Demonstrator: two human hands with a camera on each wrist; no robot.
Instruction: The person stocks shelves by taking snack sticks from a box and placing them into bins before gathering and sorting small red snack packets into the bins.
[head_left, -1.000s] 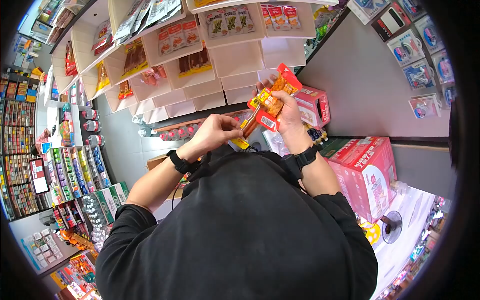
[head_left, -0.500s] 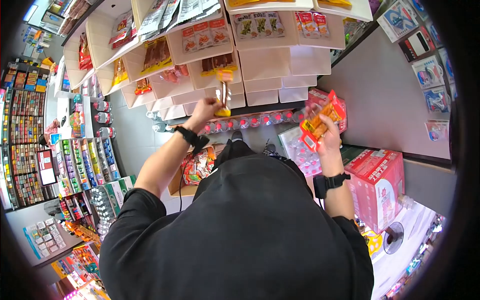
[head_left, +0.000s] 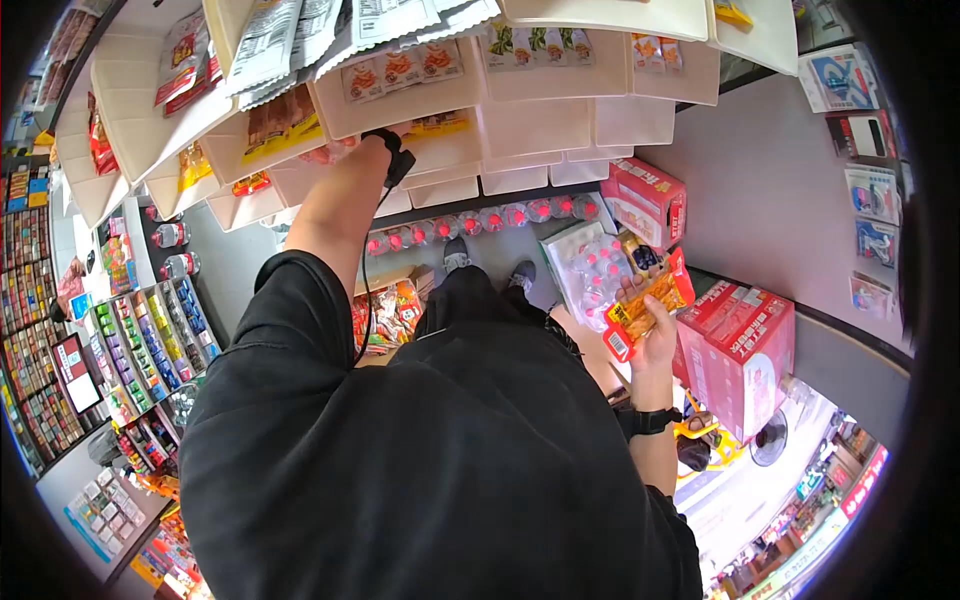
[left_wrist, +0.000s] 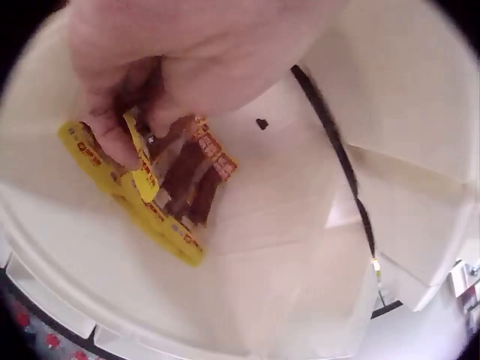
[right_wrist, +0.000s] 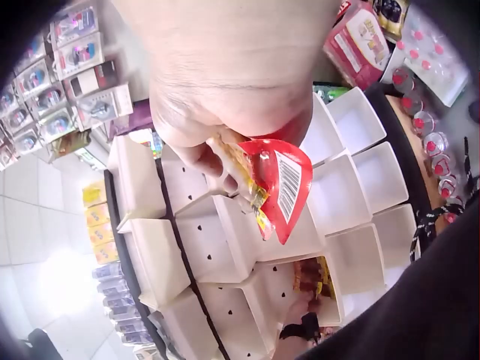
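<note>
My left hand (left_wrist: 195, 67) reaches down into a white bin (left_wrist: 277, 277), seen close in the left wrist view. Between its thumb and fingers it pinches a narrow yellow-ended snack packet (left_wrist: 146, 182). Under that lie several brown meat-stick packets (left_wrist: 187, 176) with yellow ends, side by side on the bin floor. In the head view the wrist strap (head_left: 392, 158) shows at the bin, with most of the hand hidden inside. Out to the right, my right hand (head_left: 656, 338) grips a red and orange snack packet (head_left: 650, 308); its red end with a barcode (right_wrist: 289, 187) shows in the right wrist view.
Tiers of white bins (head_left: 535, 125) with various packets fill the front. Below stand bottles with red caps (head_left: 470, 222). An open carton of snacks (head_left: 392, 318) is by the feet. At right are a pink carton (head_left: 740, 350) and a wall of hanging packs (head_left: 873, 190).
My left hand has moved away from the right hand, up and forward into a bin with the narrow packet. The right hand has moved right and lower, still holding its red packet.
</note>
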